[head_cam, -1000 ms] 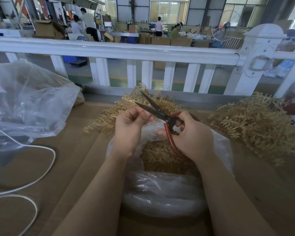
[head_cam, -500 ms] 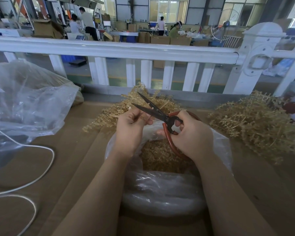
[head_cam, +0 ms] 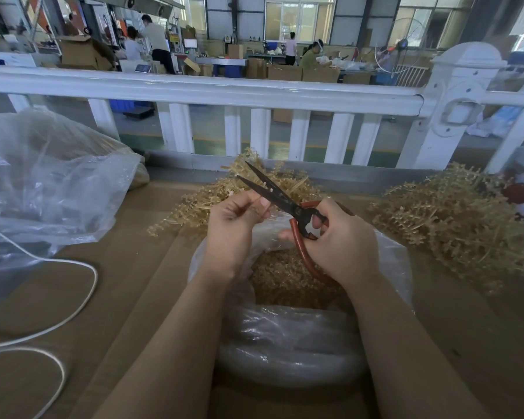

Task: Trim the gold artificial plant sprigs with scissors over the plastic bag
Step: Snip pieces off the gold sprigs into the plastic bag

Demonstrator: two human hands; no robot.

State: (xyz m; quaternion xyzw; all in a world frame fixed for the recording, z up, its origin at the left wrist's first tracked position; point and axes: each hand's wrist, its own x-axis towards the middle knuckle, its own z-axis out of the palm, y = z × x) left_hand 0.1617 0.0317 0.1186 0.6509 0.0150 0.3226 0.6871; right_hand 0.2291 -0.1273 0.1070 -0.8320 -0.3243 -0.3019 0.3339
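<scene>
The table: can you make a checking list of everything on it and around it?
Surface: brown table.
Job's things: scissors, blades open, above plastic bag holding gold trimmings; gold sprig piles behind and right.
Clutter: big clear bag, left.
Hands: left hand pinches a thin sprig piece; right hand grips red handles.
Cables: white cable, looping.
Surroundings: white fence, workshop, people, boxes.
</scene>
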